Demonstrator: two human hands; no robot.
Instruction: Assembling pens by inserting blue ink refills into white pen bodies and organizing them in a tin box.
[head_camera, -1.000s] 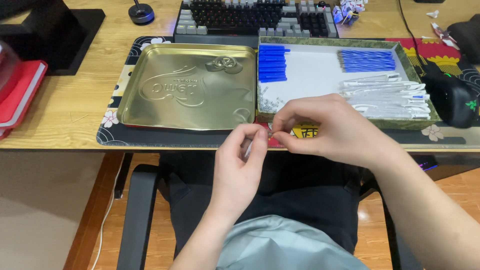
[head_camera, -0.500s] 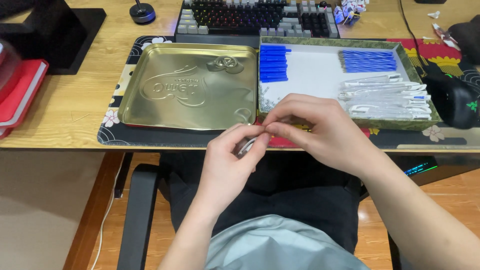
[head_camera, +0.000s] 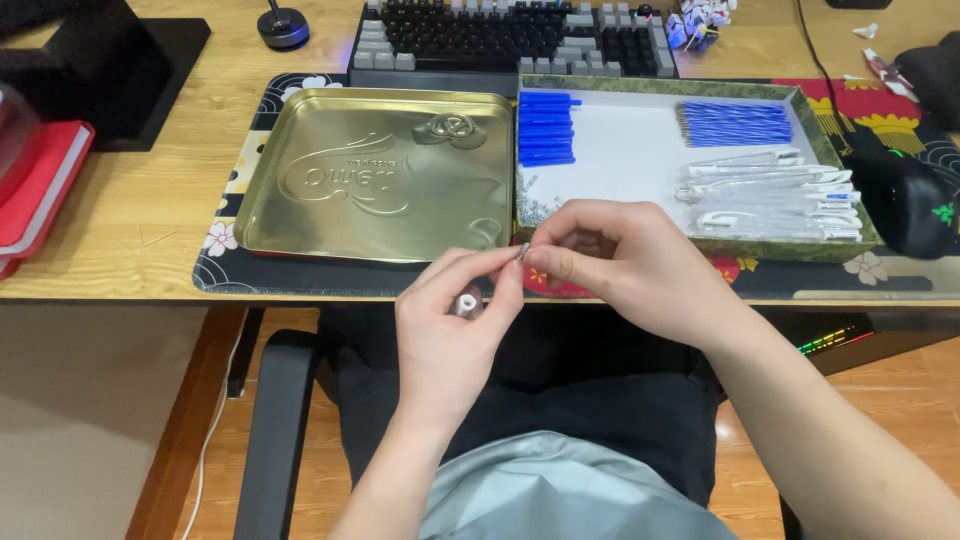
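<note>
a: step in hand?
b: looks like assembly of a pen. left hand (head_camera: 452, 335) closed around a clear pen barrel (head_camera: 466, 303), open end facing up toward the camera. right hand (head_camera: 625, 262) pinches a tiny metal part, likely a spring (head_camera: 522, 250), between thumb and forefinger, right at the left fingertips.

a: where is this relative to the surface?
b: just off the near edge of the surface (head_camera: 160, 210), above the lap. both hands meet below the seam between the gold tin lid (head_camera: 380, 175) and the shallow box (head_camera: 840, 190).

a: box contents?
b: blue caps (head_camera: 546, 128) stacked at the left, blue refills (head_camera: 735, 122) at the back, clear barrels (head_camera: 775, 195) piled at the right. keyboard (head_camera: 510, 35) behind, dark mouse (head_camera: 915, 200) at the far right.

a: pose?
b: left wrist bent up, fingers curled. right wrist angled in from the right, remaining fingers tucked.

a: what does the next move call for?
b: my judgement: fine alignment. the small part has to meet the barrel's narrow mouth, so a steady left grip and a small right-hand tilt.
</note>
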